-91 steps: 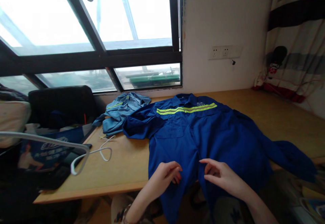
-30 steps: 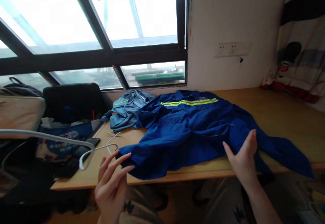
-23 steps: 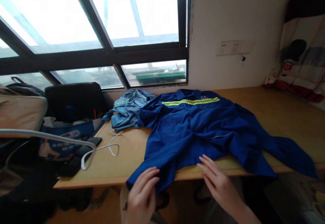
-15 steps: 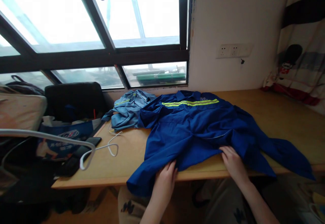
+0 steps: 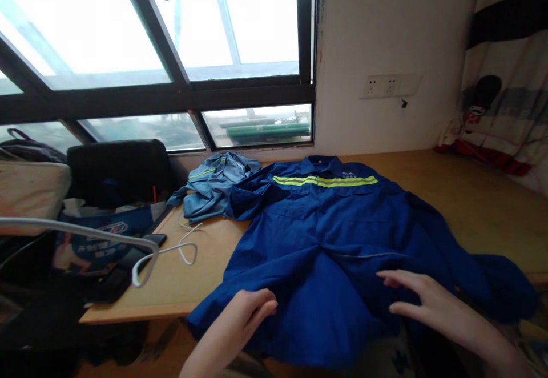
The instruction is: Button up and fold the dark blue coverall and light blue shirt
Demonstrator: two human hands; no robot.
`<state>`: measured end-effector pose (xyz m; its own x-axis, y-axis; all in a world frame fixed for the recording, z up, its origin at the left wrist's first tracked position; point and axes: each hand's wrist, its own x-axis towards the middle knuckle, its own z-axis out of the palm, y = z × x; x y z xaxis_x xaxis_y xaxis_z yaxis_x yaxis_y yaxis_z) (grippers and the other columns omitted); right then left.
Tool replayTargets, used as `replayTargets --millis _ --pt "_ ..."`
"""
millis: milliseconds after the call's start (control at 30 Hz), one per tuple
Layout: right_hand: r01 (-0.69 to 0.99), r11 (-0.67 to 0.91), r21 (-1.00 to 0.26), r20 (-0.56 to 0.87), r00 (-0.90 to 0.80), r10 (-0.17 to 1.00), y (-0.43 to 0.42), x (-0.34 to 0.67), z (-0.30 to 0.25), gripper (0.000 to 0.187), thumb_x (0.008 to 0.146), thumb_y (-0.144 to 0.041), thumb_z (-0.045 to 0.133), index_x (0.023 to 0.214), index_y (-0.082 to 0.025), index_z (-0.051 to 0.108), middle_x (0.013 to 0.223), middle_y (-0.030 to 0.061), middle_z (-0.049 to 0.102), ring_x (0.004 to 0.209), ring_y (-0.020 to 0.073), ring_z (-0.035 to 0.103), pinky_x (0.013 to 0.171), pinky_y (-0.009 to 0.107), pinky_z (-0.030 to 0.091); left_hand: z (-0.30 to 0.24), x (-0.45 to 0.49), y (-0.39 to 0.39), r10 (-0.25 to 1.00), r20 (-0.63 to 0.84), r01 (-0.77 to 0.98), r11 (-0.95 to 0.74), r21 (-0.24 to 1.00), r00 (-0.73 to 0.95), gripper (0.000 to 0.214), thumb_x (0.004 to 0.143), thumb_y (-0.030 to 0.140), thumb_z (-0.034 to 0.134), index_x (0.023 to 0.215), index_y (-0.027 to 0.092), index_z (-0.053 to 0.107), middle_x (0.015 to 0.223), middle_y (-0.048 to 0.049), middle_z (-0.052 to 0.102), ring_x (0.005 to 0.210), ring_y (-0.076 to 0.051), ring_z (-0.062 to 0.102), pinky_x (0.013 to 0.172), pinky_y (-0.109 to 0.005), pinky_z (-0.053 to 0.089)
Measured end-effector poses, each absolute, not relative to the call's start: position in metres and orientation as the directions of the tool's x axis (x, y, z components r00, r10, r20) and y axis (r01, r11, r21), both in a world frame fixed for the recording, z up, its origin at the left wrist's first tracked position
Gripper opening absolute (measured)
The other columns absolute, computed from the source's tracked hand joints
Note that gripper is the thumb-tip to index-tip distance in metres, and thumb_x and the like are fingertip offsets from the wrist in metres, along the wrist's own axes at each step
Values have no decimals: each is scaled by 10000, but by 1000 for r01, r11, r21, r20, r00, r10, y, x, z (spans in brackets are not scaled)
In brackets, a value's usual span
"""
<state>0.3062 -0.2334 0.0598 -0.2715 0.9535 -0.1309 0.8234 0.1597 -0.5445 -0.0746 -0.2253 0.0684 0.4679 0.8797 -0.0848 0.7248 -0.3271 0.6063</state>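
The dark blue jacket [image 5: 342, 218] lies on the worktop [image 5: 214, 269], collar toward the window wall, its collar-to-hem line running toward the person; the hem spills over the near edge. It extends forward from both hands. The left hand [image 5: 259, 304] is over the lower left front, fingers curled; whether cloth is pinched there I cannot tell. The right hand [image 5: 396, 292] is over the lower right front, thumb and fingers parted, holding nothing. Neither is clearly nearer. The pale chest logo [image 5: 349, 174] and collar label [image 5: 319, 162] are too small to read; white lettering on the blue bag [image 5: 88, 255] is blurred.
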Motion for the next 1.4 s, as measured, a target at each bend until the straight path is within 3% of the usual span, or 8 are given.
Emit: replayTargets --millis 167,300,400,767,933,1067,1267,1400 --pt "883 301 -360 226 -231 947 -219 278 19 536 742 -388 546 1251 -259 437 1312 52 405 1219 252 324 991 415 323 36 -52 -214 884 146 779 -461 425 444 293 817 190 430 1086 221 543 1243 -66 488 1097 -176 488 908 -305 415" --pt "911 343 -227 236 -290 927 -196 256 -4 558 770 -363 513 1300 -337 340 1377 8 314 1248 306 246 978 512 284 16 -35 -181 860 264 854 -488 182 436 355 794 128 441 1119 246 523 1281 -49 458 1239 -244 321 1016 -515 228" --pt "942 270 -199 222 -225 949 -166 256 -25 494 807 -381 452 1291 -336 361 1351 28 360 1229 338 266 923 543 319 9 -34 -151 875 276 894 -437 97 398 300 812 180 447 1089 250 539 1195 -49 538 1205 -271 361 994 -593 156" --pt "943 316 -103 196 -292 936 -34 271 -27 441 852 -390 363 1275 -273 404 1334 25 390 1236 302 244 981 488 236 11 -29 -43 941 164 953 -302 9 297 367 851 370 384 1173 209 458 1195 -117 513 1113 -272 422 875 -468 351" --pt "929 365 -58 267 -338 902 -36 275 -15 401 821 -262 405 1197 -147 485 1239 91 478 1181 242 331 997 391 245 25 -27 -35 916 195 936 -337 -103 351 335 858 164 350 1179 176 446 1075 -129 540 978 -215 498 807 -350 385" --pt "990 139 -30 466 -109 878 -70 299 -14 555 708 -222 529 1242 -127 410 1320 139 356 1206 328 262 981 468 223 45 -47 -59 892 329 946 -250 -209 308 387 832 90 325 1186 180 451 1045 -133 536 959 -228 487 788 -359 373" --pt "967 -160 -197 337 220 916 -97 357 -19 659 691 -252 509 1289 -65 308 1057 188 540 936 301 519 766 388 412 91 -65 -120 905 385 980 -137 -144 183 340 802 123 362 1099 181 519 893 -111 585 845 -239 538 700 -341 384" --pt "953 -200 -229 307 266 914 -96 366 -17 604 673 -201 483 1256 -89 374 1026 167 560 920 283 533 728 359 426 109 -46 -156 960 94 944 -276 182 262 216 809 299 416 804 190 603 603 -33 553 579 -159 518 558 -258 353"
